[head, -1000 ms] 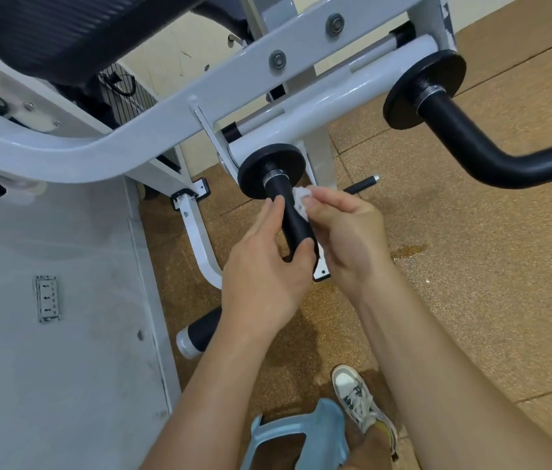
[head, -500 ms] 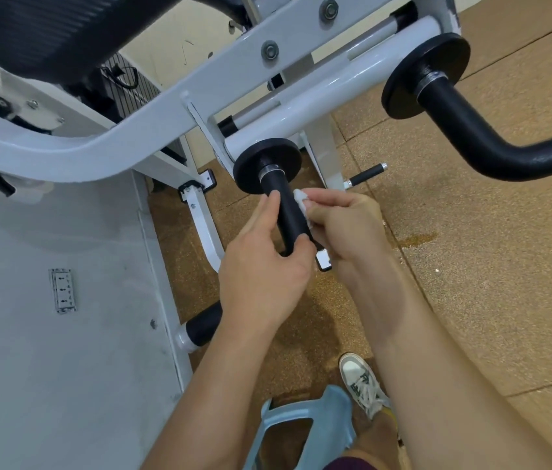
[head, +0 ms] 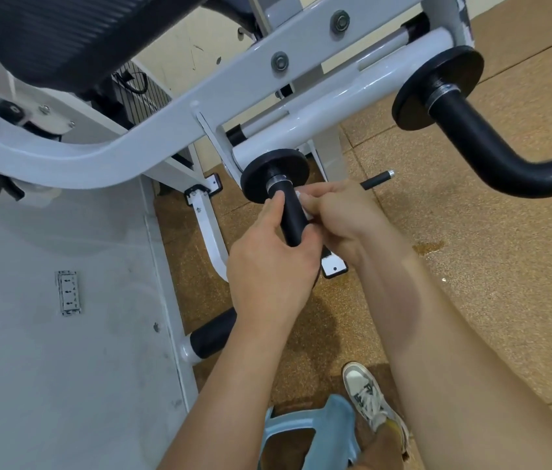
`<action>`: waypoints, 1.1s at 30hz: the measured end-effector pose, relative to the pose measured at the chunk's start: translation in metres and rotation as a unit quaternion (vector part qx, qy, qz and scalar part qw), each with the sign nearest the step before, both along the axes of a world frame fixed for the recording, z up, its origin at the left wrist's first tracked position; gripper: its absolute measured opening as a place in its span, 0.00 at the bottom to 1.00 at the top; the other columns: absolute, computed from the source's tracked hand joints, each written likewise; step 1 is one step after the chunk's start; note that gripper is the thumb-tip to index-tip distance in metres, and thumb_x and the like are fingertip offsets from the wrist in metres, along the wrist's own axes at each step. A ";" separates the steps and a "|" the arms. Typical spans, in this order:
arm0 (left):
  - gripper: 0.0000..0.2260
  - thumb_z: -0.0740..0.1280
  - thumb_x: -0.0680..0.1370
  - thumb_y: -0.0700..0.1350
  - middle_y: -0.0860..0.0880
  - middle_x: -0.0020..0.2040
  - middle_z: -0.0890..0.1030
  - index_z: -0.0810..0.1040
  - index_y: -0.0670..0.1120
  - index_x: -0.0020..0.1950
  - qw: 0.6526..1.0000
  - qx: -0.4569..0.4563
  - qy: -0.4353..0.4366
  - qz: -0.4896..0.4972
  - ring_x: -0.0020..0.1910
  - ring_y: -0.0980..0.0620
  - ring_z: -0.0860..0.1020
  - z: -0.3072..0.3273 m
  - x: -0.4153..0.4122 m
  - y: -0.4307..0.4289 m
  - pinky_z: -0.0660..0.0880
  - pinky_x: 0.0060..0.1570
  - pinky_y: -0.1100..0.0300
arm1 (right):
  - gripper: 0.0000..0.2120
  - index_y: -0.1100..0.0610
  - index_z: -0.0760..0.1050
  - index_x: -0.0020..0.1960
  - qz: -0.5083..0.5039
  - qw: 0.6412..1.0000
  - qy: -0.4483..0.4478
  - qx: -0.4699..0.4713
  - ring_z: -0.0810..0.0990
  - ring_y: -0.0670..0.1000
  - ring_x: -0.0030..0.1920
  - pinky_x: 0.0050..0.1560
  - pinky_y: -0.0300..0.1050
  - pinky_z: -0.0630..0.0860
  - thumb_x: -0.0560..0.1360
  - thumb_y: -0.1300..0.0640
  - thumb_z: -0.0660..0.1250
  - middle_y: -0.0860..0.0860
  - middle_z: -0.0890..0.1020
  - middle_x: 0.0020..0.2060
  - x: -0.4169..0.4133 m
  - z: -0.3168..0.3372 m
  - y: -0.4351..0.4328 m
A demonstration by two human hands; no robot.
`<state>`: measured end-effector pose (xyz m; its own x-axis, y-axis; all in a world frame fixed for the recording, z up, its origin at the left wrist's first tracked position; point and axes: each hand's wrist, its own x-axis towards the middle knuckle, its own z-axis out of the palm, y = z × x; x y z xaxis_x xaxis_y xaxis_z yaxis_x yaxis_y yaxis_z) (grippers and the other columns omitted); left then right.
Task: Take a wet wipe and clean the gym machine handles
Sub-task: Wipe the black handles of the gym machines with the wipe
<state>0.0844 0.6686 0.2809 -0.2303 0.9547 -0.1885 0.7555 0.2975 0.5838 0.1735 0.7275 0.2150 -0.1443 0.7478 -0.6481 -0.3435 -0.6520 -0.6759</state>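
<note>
A short black handle (head: 291,217) sticks out of a black disc (head: 274,178) on the white machine frame (head: 152,144). My left hand (head: 268,266) wraps round the handle's lower end, its fingers lying along the left side. My right hand (head: 342,218) pinches a small white wet wipe (head: 303,201) against the right side of the handle, close below the disc. Most of the wipe is hidden under my fingers. A second, longer bent black handle (head: 478,147) with its own disc juts out at the upper right.
A black mesh seat pad (head: 74,35) hangs over the upper left. Below lie a grey platform (head: 64,334), a black foot roller (head: 213,334) and a thin black peg (head: 378,179). A light blue stool (head: 315,432) and my shoe (head: 369,398) are on the cork floor.
My right hand slid the wipe up the handle toward the disc. My left hand kept its hold on the lower end. The view shifted slightly.
</note>
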 end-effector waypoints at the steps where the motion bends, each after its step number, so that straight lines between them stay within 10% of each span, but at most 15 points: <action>1: 0.17 0.68 0.74 0.52 0.54 0.29 0.77 0.75 0.55 0.62 1.000 0.004 0.002 0.000 0.25 0.58 0.69 0.000 0.000 0.000 0.68 0.30 0.61 | 0.09 0.61 0.81 0.53 -0.013 0.999 0.016 -0.028 0.84 0.57 0.46 0.42 0.49 0.81 0.77 0.64 0.63 0.61 0.83 0.48 -0.004 -0.004 0.003; 7: 0.25 0.68 0.74 0.54 0.50 0.44 0.84 0.70 0.57 0.70 1.000 0.002 0.017 -0.003 0.42 0.47 0.81 -0.001 0.002 0.000 0.79 0.41 0.54 | 0.10 0.64 0.80 0.54 -0.058 0.986 0.100 -0.118 0.83 0.57 0.43 0.50 0.55 0.81 0.74 0.63 0.67 0.61 0.83 0.46 -0.014 -0.004 0.010; 16: 0.23 0.66 0.75 0.54 0.48 0.47 0.84 0.70 0.55 0.70 0.999 0.024 0.030 -0.018 0.42 0.45 0.82 0.000 0.003 -0.001 0.79 0.39 0.52 | 0.05 0.54 0.80 0.45 -0.074 0.988 -0.125 0.045 0.84 0.50 0.41 0.41 0.42 0.81 0.72 0.63 0.71 0.52 0.85 0.38 -0.004 0.029 -0.013; 25: 0.24 0.57 0.75 0.59 0.47 0.58 0.81 0.65 0.58 0.71 0.992 0.010 0.110 -0.060 0.45 0.47 0.81 -0.008 0.000 -0.001 0.79 0.42 0.53 | 0.06 0.61 0.79 0.51 -0.044 0.994 -0.002 -0.100 0.77 0.50 0.27 0.28 0.41 0.74 0.74 0.63 0.67 0.57 0.80 0.36 -0.008 0.014 0.016; 30: 0.20 0.57 0.80 0.48 0.52 0.69 0.74 0.66 0.54 0.73 0.994 0.024 0.093 -0.051 0.51 0.52 0.81 0.001 0.003 -0.001 0.78 0.49 0.55 | 0.04 0.53 0.75 0.43 0.019 0.954 -0.283 0.093 0.79 0.46 0.43 0.39 0.38 0.74 0.76 0.59 0.66 0.48 0.81 0.41 -0.006 0.046 0.001; 33: 0.16 0.55 0.80 0.45 0.53 0.48 0.82 0.71 0.57 0.65 0.996 0.042 0.058 -0.053 0.38 0.52 0.79 0.002 0.002 0.000 0.76 0.36 0.53 | 0.05 0.53 0.75 0.41 0.053 0.943 -0.275 0.182 0.78 0.43 0.38 0.39 0.35 0.74 0.75 0.61 0.66 0.48 0.81 0.36 0.005 0.065 -0.010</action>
